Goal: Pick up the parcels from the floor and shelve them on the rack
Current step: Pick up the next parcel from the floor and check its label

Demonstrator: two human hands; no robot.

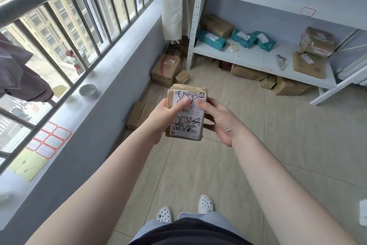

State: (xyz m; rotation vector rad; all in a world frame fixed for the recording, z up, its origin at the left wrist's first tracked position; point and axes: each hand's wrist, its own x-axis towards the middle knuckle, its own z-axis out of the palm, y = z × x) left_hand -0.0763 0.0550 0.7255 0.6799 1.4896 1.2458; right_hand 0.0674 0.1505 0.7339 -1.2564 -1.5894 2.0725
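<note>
Round tin and label sheets on windowsill.

Bright, soft daylight enters through the barred window left of the hands — shadows on the floor tiles are faint. The wide lens bends the edges, and the window sill blurs near the left border.

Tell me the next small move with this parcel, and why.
Probably step toward the rack and carry the parcel to its lower shelf. Both the left hand and right hand already hold it off the floor, label up, and bare shelf shows between the teal parcels and the brown boxes.
</note>
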